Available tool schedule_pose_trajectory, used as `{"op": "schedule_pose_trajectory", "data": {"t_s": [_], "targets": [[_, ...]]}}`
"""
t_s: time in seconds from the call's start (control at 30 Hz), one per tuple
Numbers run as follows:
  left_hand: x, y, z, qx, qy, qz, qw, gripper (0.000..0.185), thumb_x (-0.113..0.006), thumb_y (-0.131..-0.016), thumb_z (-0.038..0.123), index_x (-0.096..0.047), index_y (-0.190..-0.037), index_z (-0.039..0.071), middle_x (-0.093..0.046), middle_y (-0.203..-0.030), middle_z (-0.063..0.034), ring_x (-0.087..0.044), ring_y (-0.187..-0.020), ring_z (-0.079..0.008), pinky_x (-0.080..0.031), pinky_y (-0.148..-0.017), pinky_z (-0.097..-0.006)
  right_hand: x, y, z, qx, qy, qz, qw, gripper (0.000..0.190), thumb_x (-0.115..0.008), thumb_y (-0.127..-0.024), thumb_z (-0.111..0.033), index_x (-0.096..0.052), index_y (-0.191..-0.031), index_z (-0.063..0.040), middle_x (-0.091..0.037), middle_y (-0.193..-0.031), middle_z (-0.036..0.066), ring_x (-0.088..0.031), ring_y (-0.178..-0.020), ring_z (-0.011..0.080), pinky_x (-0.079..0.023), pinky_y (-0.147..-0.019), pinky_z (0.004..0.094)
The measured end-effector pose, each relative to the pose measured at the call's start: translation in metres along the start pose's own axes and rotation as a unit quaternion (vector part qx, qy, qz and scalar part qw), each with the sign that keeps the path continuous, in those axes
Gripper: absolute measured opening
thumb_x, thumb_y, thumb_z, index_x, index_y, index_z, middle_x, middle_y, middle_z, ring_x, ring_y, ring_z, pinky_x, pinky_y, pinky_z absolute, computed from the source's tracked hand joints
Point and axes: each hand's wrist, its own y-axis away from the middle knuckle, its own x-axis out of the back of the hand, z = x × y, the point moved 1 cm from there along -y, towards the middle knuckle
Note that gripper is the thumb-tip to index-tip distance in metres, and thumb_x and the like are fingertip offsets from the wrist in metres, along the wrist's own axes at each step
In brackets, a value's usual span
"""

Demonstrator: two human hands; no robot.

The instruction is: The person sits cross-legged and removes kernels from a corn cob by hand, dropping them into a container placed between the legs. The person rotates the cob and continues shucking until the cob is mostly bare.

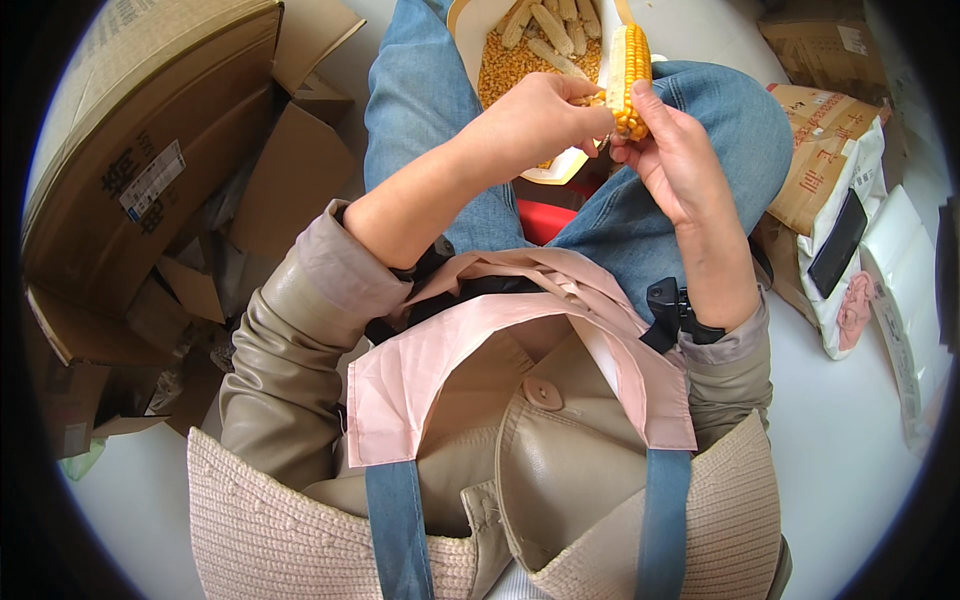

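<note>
My right hand (679, 161) grips an ear of corn (631, 82), tilted nearly upright, its thumb along the right side. Yellow kernels cover the right part of the ear; a pale bare strip runs down its left side. My left hand (536, 124) is closed at the ear's lower left, thumb against it, with a few loose kernels by the fingers. Some of its fingertips are hidden. Beyond the hands, between my knees, is a white-lined open container (615, 15) with loose kernels (499, 71) and several stripped cobs (553, 30). Its near part is partly hidden by my left hand.
Large open cardboard boxes (225, 67) stand on the left. To the right lie a taped carton (806, 161), a black phone-like object (838, 244), a pink cloth item (855, 311) and a white plastic package (900, 255). Something red (544, 217) shows between my legs.
</note>
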Motion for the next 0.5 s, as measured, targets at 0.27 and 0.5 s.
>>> {"op": "schedule_pose_trajectory", "data": {"t_s": [0.27, 0.5], "targets": [[-0.0001, -0.0001, 0.0013, -0.018, 0.005, 0.011, 1.000, 0.031, -0.056, -0.081, 0.023, -0.063, -0.096, -0.002, -0.059, -0.072, -0.0004, -0.055, -0.068, -0.0047, -0.045, -0.066, -0.0190, -0.0004, -0.0020, 0.0010, -0.008, -0.024, -0.012, 1.000, 0.036, -0.057, -0.090, -0.033, -0.056, -0.104, 0.000, -0.059, -0.090, 0.005, -0.056, -0.076, 0.0104, -0.047, -0.067, 0.0243], [0.0004, -0.0016, 0.0012, -0.017, -0.038, -0.001, 0.999, 0.029, -0.055, -0.082, 0.023, -0.064, -0.094, -0.003, -0.059, -0.073, -0.0018, -0.055, -0.067, -0.0050, -0.045, -0.067, -0.0196, -0.0010, -0.0014, -0.0004, -0.010, 0.000, -0.002, 1.000, 0.037, -0.058, -0.089, -0.034, -0.056, -0.104, 0.000, -0.059, -0.091, 0.005, -0.056, -0.077, 0.0106, -0.047, -0.067, 0.0251]]}}
